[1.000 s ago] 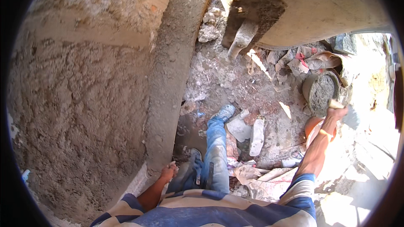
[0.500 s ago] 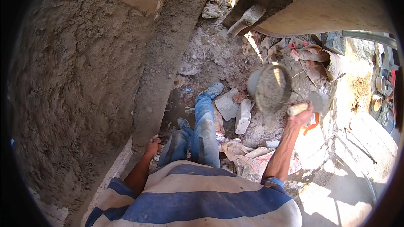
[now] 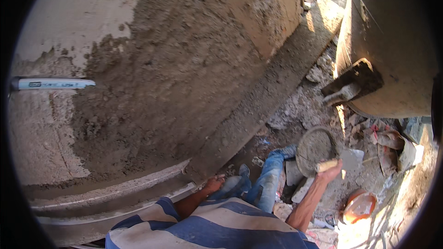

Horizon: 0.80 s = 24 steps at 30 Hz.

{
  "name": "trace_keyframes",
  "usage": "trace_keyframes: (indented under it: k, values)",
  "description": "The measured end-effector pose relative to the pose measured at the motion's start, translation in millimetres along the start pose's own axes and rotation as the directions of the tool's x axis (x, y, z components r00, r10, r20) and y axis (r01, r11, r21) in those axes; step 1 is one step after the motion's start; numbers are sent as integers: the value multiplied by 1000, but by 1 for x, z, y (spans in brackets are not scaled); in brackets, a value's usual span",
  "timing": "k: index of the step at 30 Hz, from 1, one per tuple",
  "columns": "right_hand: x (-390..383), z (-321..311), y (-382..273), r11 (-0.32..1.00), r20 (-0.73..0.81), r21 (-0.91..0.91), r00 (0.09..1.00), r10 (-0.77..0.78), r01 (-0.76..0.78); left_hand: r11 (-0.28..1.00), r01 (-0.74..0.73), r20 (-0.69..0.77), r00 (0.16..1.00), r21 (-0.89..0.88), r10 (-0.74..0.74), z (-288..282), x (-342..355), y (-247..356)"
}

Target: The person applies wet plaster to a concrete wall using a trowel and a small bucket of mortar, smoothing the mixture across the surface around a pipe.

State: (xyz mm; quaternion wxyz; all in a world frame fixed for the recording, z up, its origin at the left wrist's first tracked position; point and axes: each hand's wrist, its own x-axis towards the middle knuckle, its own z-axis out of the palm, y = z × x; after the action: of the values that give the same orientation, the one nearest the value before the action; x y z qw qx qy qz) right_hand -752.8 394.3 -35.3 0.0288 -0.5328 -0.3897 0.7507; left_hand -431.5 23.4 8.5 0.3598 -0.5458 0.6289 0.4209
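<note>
My right hand [image 3: 330,171] is wrapped round the pale wooden handle of a trowel [image 3: 353,159], its grey blade pointing away to the right. Just left of that hand is a round bucket [image 3: 299,151] filled with grey mortar. My left hand [image 3: 214,184] is low beside the near end of a long mortar-covered board [image 3: 240,131]; one finger is stretched out and nothing shows in its grasp. The board slants along the foot of a wall [image 3: 175,78] coated with rough wet mortar, with paler bare patches at the far left.
A float [image 3: 355,83] with a thick handle rests against a large curved tan surface [image 3: 397,46]. An orange bowl [image 3: 362,206] sits at the lower right. Rubble and torn sacks [image 3: 392,152] litter the ground. A pale blue pipe [image 3: 60,83] sticks out along the wall.
The view has swung left, bringing more wall, the pipe and ledges into sight. My right hand still grips the trowel near the bucket; my left hand stays by the board's near end.
</note>
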Motion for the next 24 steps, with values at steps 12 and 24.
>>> trace_keyframes:
  k: [12,24]
  values:
    - [100,50,-9,917,-196,139,918,-344,373,970,26,193,981,-241,22,6,-1,48]
    - [118,50,-29,886,45,-398,970,-239,237,968,-61,198,974,-243,111,15,13,79]
